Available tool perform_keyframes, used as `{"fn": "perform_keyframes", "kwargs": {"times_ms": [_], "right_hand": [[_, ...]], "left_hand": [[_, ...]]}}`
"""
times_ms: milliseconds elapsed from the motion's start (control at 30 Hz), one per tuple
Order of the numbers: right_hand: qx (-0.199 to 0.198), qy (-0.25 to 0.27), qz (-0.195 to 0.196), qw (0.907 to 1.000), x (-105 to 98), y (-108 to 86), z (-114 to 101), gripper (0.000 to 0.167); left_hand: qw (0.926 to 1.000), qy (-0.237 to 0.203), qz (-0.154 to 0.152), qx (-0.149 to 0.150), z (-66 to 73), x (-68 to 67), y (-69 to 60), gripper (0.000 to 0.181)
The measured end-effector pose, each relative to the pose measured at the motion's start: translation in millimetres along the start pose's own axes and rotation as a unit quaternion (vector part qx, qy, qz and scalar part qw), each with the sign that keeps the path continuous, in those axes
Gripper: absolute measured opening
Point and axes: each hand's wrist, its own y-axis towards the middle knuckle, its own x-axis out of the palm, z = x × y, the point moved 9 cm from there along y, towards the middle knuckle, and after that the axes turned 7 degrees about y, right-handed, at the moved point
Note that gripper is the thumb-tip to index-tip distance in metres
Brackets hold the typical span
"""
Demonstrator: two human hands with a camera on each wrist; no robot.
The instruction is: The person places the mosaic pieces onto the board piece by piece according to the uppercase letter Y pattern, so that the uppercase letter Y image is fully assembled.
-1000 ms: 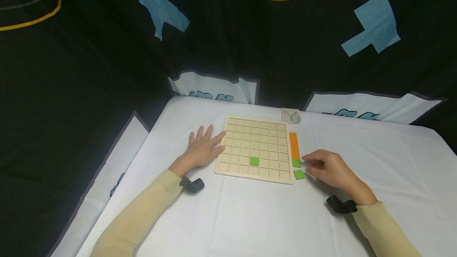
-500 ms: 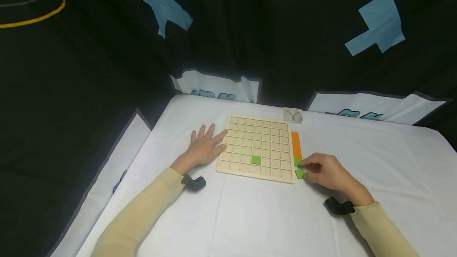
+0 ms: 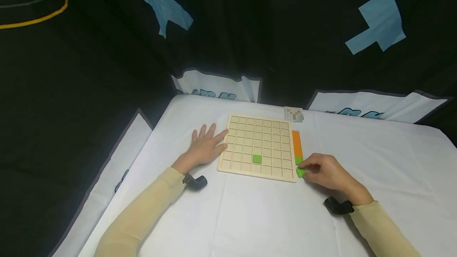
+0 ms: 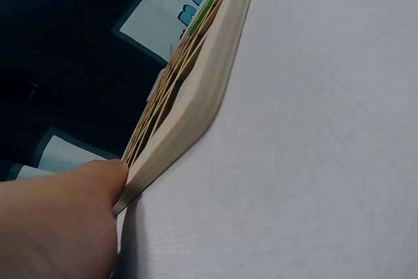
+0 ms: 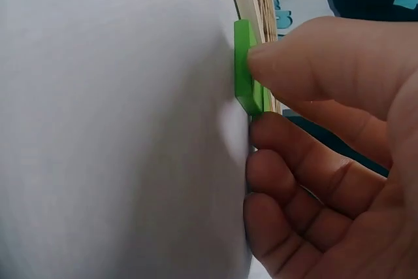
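Note:
A pale wooden board (image 3: 250,175) with a grid of square recesses lies on the white table. One green tile (image 3: 257,159) sits in a recess toward the board's near side. My left hand (image 3: 203,150) lies with fingers spread, its thumb and index fingertip touching the board's left edge, as the thumb (image 4: 98,178) in the left wrist view also shows. Beside the near right corner, my right hand (image 3: 326,171) pinches a loose green tile (image 5: 242,63) between thumb and index finger. That tile is still at table level. In the right wrist view, the other fingers (image 5: 268,171) are curled.
Along the board's right edge lies an orange strip (image 3: 297,143) with another green tile (image 3: 298,160) at its near end. A small card (image 3: 293,114) with a printed grid pattern lies behind the board's far right corner. A black curtain (image 3: 228,43) hangs behind the table.
My right hand has moved left onto the loose green tile and now has its thumb and index finger at it. My left hand has stayed at the board's edge. The view has shifted slightly.

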Motion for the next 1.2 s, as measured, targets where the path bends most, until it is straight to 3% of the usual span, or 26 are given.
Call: {"fn": "perform_keyframes", "kwargs": {"times_ms": [233, 533, 900, 1200], "right_hand": [[-0.027, -0.010, 0.005, 0.9996, 2, -0.9, -4, 0.024], [-0.022, -0.011, -0.011, 0.9996, 5, -1.7, -7, 0.032], [-0.072, -0.020, -0.001, 0.9972, 5, -1.4, -20, 0.030], [-0.067, -0.026, -0.003, 0.9974, 6, -2.0, -16, 0.028]], "left_hand": [[1.0000, 0.000, -0.004, -0.001, 1.6, 0.1, -0.2, 0.062], [1.0000, 0.001, -0.001, 0.000, 1.4, 1.2, 1.0, 0.062], [1.0000, -0.003, 0.004, 0.001, 1.3, -2.0, -2.3, 0.062], [1.0000, -0.002, 0.001, 0.002, 0.4, -0.1, 0.1, 0.062]]}}
